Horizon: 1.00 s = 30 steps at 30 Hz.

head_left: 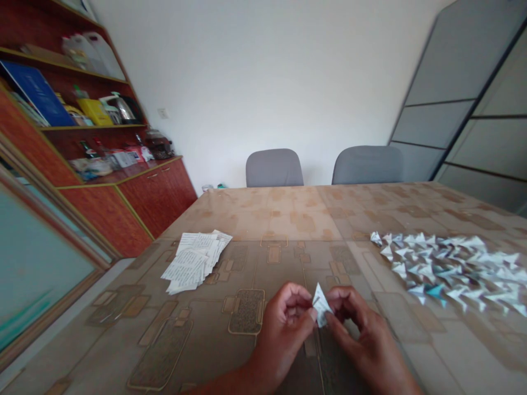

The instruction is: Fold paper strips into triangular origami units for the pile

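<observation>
Between my two hands is a small folded paper piece [320,305], white with printed marks and pointed at the top. My left hand [288,321] pinches its left edge between thumb and fingers. On the other edge my right hand [357,323] grips it the same way. The piece is held just above the table near its front. To the left lies a loose stack of printed paper slips [191,260]. Over on the right, several folded paper pieces [448,269] sit in rows, mostly white with a few bluish ones.
The table [284,211] has a brown patterned cover. Two grey chairs [274,167] stand behind its far edge. At the left is a red-brown cabinet [158,192] whose shelves hold bottles, a kettle and boxes. Grey panelled doors [440,82] rise at the right.
</observation>
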Each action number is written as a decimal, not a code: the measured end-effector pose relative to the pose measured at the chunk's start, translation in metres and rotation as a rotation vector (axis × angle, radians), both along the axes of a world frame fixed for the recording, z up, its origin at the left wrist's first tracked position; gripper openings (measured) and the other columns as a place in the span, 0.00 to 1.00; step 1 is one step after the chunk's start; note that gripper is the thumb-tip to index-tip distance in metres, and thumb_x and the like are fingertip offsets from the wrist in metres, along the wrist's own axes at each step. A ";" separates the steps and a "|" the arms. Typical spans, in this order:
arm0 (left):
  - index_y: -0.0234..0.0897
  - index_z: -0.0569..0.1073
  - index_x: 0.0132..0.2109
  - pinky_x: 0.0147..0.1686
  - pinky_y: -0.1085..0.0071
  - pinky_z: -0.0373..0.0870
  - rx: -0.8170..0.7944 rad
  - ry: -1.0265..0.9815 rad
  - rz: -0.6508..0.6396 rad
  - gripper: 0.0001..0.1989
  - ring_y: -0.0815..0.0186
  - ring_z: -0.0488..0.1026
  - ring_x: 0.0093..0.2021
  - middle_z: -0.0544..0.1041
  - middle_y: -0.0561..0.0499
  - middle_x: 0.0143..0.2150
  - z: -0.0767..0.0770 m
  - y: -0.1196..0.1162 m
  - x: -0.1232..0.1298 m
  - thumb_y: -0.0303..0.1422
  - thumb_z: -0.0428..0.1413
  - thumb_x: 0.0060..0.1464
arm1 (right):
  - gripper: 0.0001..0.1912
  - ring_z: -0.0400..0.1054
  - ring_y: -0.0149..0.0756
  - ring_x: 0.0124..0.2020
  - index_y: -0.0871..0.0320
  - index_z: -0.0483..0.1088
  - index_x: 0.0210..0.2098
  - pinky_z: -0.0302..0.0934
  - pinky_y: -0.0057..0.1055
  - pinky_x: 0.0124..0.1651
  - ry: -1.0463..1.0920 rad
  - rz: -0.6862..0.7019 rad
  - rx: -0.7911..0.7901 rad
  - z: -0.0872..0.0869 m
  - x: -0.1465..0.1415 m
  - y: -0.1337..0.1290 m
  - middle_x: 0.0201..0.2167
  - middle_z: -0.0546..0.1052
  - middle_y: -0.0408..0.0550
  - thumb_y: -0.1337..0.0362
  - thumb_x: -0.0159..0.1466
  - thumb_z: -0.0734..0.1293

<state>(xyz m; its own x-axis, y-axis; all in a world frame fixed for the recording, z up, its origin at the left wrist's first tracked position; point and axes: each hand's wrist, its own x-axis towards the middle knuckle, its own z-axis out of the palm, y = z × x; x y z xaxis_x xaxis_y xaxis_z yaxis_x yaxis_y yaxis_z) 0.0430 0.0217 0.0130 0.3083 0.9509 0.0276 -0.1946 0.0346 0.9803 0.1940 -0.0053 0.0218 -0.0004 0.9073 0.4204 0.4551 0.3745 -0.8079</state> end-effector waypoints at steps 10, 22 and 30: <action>0.37 0.76 0.34 0.36 0.73 0.64 0.418 0.324 0.070 0.05 0.65 0.71 0.33 0.75 0.49 0.31 0.006 -0.002 -0.006 0.28 0.56 0.57 | 0.03 0.69 0.31 0.24 0.54 0.65 0.35 0.66 0.23 0.28 -0.112 -0.013 0.018 -0.011 0.007 -0.002 0.23 0.72 0.40 0.66 0.62 0.65; 0.33 0.73 0.34 0.33 0.74 0.67 0.198 0.148 -0.008 0.04 0.66 0.71 0.32 0.74 0.50 0.31 0.000 0.002 -0.003 0.27 0.61 0.49 | 0.07 0.70 0.34 0.27 0.55 0.68 0.32 0.66 0.24 0.30 0.045 0.031 -0.058 -0.023 0.014 0.002 0.24 0.72 0.42 0.59 0.64 0.66; 0.32 0.74 0.39 0.38 0.69 0.70 -0.015 -0.093 -0.119 0.07 0.65 0.73 0.34 0.75 0.48 0.34 -0.004 0.006 -0.003 0.31 0.59 0.52 | 0.07 0.71 0.35 0.28 0.55 0.70 0.33 0.67 0.24 0.31 0.236 0.157 -0.160 -0.015 0.018 0.006 0.26 0.74 0.43 0.58 0.64 0.67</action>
<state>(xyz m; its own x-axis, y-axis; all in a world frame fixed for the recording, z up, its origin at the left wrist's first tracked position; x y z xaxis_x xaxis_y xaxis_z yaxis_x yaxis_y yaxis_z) 0.0398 0.0275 0.0088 0.4154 0.9084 0.0472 -0.2786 0.0777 0.9573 0.2125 0.0007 0.0070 -0.0650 0.9586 0.2771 0.1945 0.2846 -0.9387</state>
